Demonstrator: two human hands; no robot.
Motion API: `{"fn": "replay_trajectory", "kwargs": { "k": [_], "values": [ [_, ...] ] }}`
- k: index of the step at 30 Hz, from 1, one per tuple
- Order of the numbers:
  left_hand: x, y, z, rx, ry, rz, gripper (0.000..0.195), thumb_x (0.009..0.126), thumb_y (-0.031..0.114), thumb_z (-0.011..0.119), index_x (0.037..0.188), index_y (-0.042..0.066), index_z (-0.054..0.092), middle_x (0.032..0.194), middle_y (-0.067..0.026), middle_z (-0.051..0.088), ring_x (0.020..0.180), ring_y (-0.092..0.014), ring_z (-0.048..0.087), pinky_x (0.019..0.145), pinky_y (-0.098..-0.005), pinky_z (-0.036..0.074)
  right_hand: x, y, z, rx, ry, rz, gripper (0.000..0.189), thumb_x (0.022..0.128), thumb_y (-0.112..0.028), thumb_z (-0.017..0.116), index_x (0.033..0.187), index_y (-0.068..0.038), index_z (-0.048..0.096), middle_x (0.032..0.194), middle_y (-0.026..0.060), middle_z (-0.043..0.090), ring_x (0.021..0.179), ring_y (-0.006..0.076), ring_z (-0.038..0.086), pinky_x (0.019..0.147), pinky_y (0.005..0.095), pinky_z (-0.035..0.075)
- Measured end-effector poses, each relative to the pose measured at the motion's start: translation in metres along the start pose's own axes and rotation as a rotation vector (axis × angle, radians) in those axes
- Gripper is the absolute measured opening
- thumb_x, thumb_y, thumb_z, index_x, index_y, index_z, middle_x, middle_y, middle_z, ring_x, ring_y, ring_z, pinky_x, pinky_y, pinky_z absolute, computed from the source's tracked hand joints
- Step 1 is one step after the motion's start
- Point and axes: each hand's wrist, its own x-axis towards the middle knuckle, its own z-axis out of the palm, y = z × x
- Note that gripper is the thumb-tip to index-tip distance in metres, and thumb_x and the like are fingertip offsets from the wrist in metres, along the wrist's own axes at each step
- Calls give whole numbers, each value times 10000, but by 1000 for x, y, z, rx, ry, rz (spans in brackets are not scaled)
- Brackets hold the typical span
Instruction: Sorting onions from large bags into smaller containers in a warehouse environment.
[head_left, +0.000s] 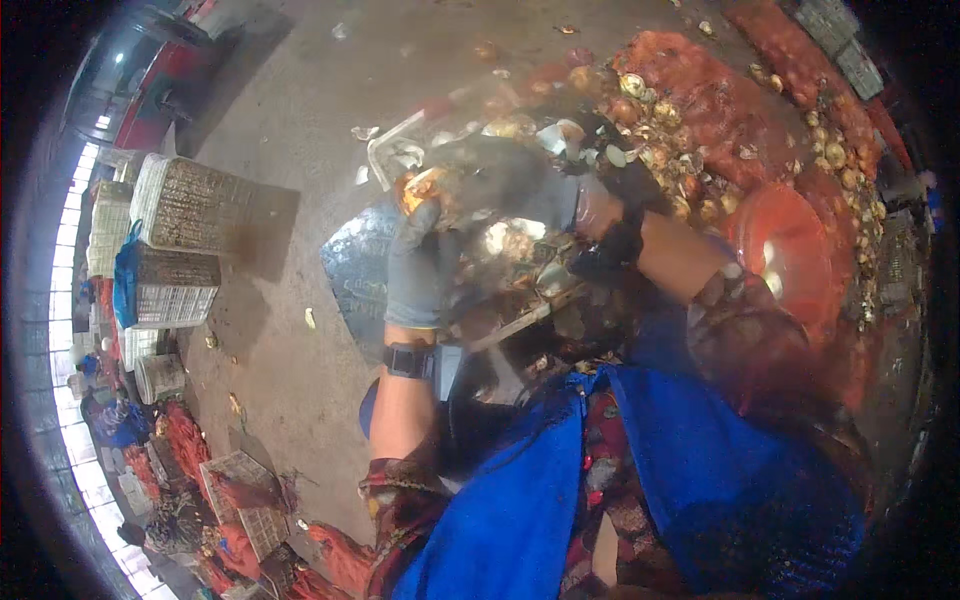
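Observation:
My left hand (412, 255), in a grey glove with a black watch at the wrist, is closed around an orange-brown onion (418, 192). My right hand (574, 201), also gloved, reaches in from the right. It is blurred and partly hidden by haze on the lens, so whether it grips anything is unclear. Below and between the hands is a heap of pale onions and loose skins (514, 241). A pale crate rim (525, 319) borders the heap on my side. Beyond my left hand stands a white angular frame piece (390, 150), with light peelings beside it.
Loose onions (667, 150) spill against a red mesh sack (697, 97) at the right. A red plastic basin (784, 247) is beside my right forearm. White plastic crates (187, 202) are stacked on the left. More red sacks (184, 435) and a person (120, 416) are farther off.

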Motion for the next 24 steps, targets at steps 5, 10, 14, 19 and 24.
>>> {"fn": "replay_trajectory", "kwargs": {
  "k": [5,10,14,19,24],
  "values": [
    [-12,5,-18,268,-52,107,503,938,189,572,1380,21,401,1296,-110,516,1188,-242,513,1026,-434,439,0,1,10,270,-47,11,195,740,-269,689,876,-130,668,986,122,635,860,329,627,698,426,525],
    [-5,1,-7,-203,-56,-41,548,917,199,590,1393,36,371,1380,-145,453,1254,-329,461,1110,-481,354,4,4,-15,573,-151,588,266,739,-304,671,900,-93,658,945,147,629,838,346,607,702,435,505],
    [-7,8,1,-350,-73,-30,562,922,268,598,1385,32,384,1399,-164,434,1297,-371,420,1112,-481,350,5,24,-27,348,-125,185,328,751,-308,662,969,-65,638,919,160,631,799,352,622,698,439,498],
    [1,7,6,-447,74,7,595,956,444,546,1357,17,440,1311,-148,529,1068,-235,582,850,-350,530,1,29,-42,33,-659,561,471,799,-305,622,1207,-69,620,1072,162,673,958,285,670,834,383,542],
    [0,6,-41,-566,-97,-122,584,967,437,536,1363,19,440,1308,-145,533,1062,-198,587,828,-286,535,0,-12,-12,70,-468,264,293,774,-105,581,1061,-75,631,984,111,608,912,291,604,756,364,520]
  ]
}}
